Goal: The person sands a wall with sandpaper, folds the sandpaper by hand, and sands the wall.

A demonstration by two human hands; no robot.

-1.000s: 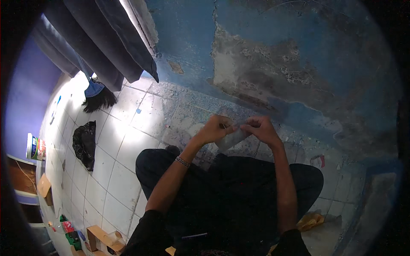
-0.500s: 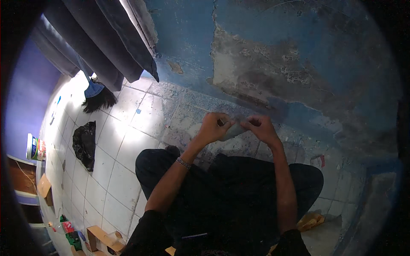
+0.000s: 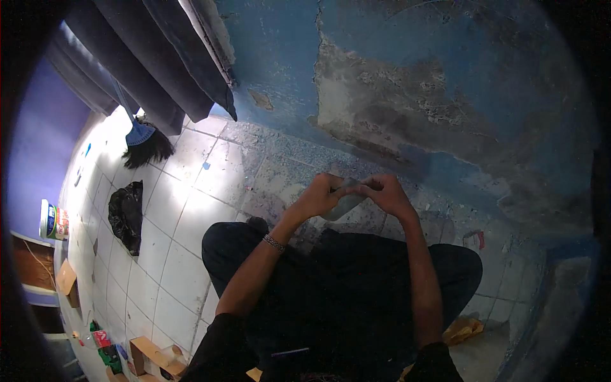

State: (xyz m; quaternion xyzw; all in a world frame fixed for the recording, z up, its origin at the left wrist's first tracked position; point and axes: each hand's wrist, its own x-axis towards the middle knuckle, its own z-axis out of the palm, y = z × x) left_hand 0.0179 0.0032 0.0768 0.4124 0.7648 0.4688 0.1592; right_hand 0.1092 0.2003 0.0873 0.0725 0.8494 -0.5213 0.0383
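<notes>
The left hand [image 3: 318,196] and right hand [image 3: 391,195] pinch a thin grayish sheet [image 3: 342,209] over a debris-strewn tile floor [image 3: 173,267]; a peeling blue wall [image 3: 407,83] stands ahead.

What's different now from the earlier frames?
Since half a second ago, the left hand has edged rightward, closer to the right hand; the pale piece between them hangs lower. Neither hand visibly let go. The broom and black plastic stayed put.

Blue-handled broom [image 3: 140,135] by grey curtains [image 3: 149,60], crumpled black bag [image 3: 126,218], white tub [image 3: 53,220], cardboard box [image 3: 149,349]
</notes>
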